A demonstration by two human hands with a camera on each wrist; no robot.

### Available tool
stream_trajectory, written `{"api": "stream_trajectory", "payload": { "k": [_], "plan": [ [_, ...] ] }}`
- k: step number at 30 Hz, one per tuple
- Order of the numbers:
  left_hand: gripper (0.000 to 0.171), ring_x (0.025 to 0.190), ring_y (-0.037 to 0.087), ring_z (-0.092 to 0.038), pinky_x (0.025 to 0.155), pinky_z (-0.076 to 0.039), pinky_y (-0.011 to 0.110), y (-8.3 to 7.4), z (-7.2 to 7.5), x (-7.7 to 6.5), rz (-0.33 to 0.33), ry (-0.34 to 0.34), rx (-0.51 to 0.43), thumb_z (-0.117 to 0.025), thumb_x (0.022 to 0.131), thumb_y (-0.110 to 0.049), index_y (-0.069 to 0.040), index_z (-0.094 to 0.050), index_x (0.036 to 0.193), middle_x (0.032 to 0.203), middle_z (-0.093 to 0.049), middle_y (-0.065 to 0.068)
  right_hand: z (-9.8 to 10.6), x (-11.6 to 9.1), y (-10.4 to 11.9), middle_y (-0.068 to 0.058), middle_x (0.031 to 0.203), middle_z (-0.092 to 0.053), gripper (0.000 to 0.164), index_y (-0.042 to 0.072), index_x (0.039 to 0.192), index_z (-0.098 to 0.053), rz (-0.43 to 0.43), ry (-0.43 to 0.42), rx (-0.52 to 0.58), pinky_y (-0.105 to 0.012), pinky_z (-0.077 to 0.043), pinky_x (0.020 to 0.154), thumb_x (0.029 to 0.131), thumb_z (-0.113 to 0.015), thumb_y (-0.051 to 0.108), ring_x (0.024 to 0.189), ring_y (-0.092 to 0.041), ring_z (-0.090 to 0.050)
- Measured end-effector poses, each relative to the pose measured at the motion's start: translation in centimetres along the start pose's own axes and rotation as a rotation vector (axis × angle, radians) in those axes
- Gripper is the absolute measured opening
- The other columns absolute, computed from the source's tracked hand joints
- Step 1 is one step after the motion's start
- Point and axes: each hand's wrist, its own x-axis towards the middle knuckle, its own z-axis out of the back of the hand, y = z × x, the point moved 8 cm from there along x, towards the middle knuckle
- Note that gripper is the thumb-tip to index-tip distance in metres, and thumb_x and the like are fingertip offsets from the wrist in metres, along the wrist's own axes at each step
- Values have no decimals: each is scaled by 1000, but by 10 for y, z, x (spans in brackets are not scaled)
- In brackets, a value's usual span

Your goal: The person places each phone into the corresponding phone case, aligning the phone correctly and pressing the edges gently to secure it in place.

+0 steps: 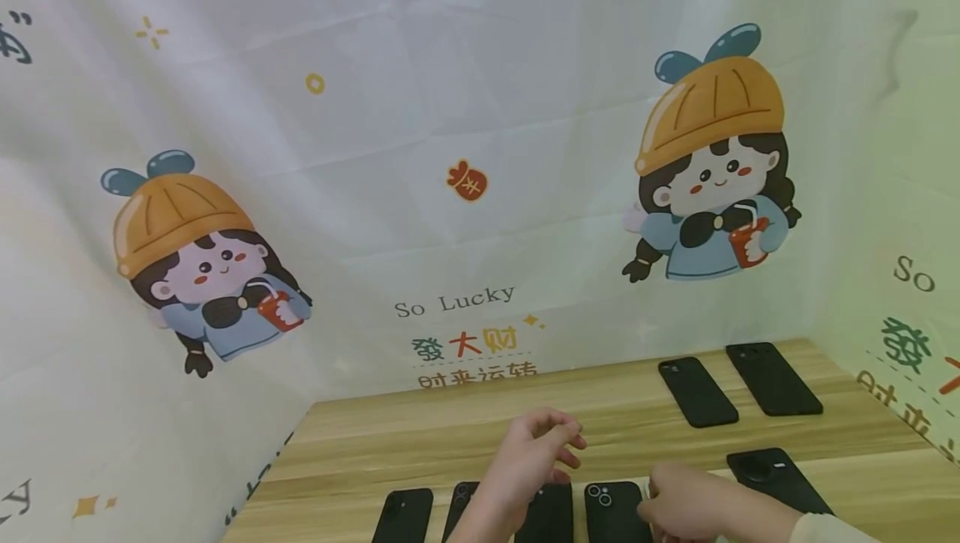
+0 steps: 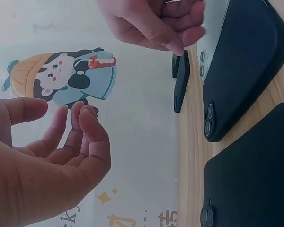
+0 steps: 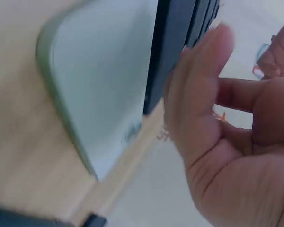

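My left hand (image 1: 534, 453) is raised over the row of phones, its fingers loosely bent and nothing between them. In the left wrist view, thumb and fingertips of that hand (image 2: 61, 142) stand apart. My right hand (image 1: 693, 503) hovers at the right end of the row, fingers loosely bent and holding nothing. Close beside it lies a pale green phone (image 3: 104, 71), mostly hidden under the hand in the head view. Next to that phone is a black phone (image 1: 618, 514) with two round lenses. Another black phone (image 1: 553, 518) is partly behind my left wrist.
Further left in the row lie more black phones (image 1: 405, 516). To the right rests a black phone with a big round camera (image 1: 776, 476). Two black phones (image 1: 697, 393) lie at the back right of the wooden table (image 1: 420, 426). A printed cloth (image 1: 375, 218) hangs behind.
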Motion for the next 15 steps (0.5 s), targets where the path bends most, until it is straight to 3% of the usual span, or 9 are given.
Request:
{"api": "stream_trajectory", "payload": {
  "k": [4,9,13,15],
  "plan": [
    [22,79,15,-64,66,-54,27,0,0,0,-5,-1,-1,-62,107,-22,-4,-71,114,100,-73,6,16,0,-10,1,56,-63,33,13,74,-72,-85,-38,-120,-27,-56,49,100,-71,34,45,-10,-62],
    [22,79,15,-65,67,-54,27,0,-1,0,-6,-4,-4,-62,108,-22,-3,-71,114,99,-73,5,27,2,-19,-1,62,-63,41,10,83,-69,-146,-61,-273,-30,-54,52,89,-84,47,47,-13,-59],
    [21,80,15,-65,67,-54,27,1,-1,0,-4,-8,-7,-61,108,-21,-3,-71,114,99,-73,5,25,-13,2,0,71,-62,47,9,81,-69,-201,-84,-394,-29,-43,57,82,-89,52,61,-14,-54],
    [21,80,15,-65,66,-54,27,1,-2,0,-5,-6,-8,-61,108,-21,-3,-70,114,100,-73,6,24,-27,19,-2,71,-61,47,6,80,-68,-239,-87,-438,-30,-45,61,84,-88,49,64,-15,-53]
  ]
}}
